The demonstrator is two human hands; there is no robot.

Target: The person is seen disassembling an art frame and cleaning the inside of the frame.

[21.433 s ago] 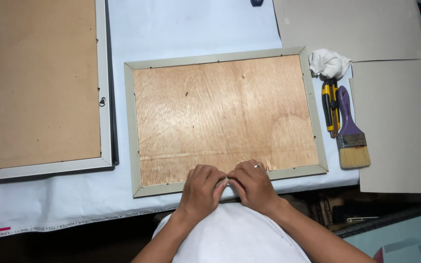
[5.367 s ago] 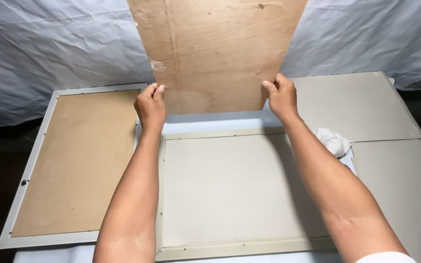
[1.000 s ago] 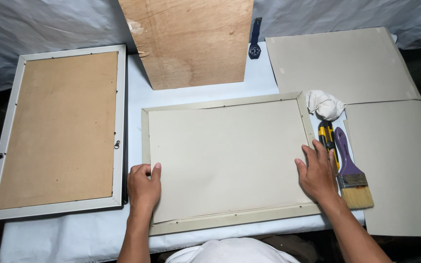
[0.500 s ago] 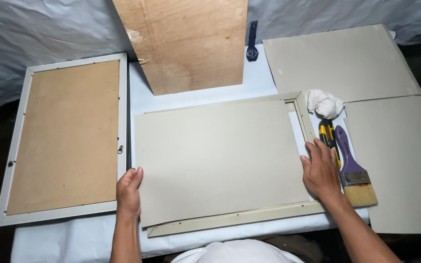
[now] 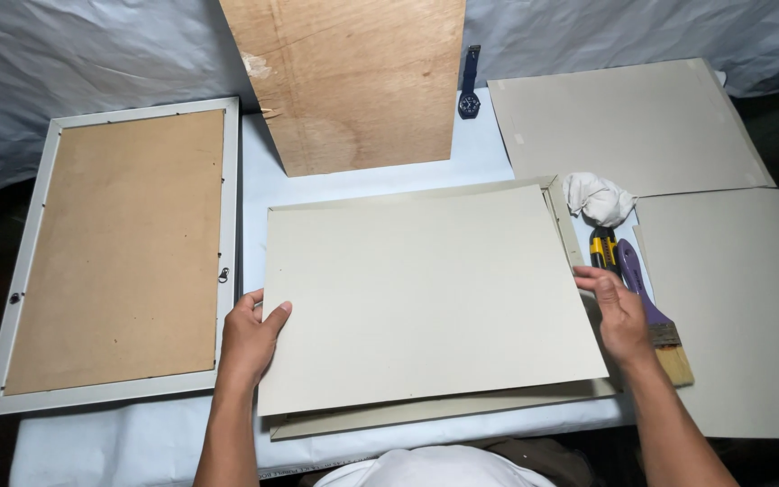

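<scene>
Two picture frames (image 5: 110, 257) (image 5: 563, 216), three grey boards (image 5: 426, 298) (image 5: 624, 126) (image 5: 741, 307), one plywood panel (image 5: 353, 81), one paintbrush (image 5: 655, 320), one wristwatch (image 5: 470, 86)

We are finding no packages, labels, signs or screens in this view.
</scene>
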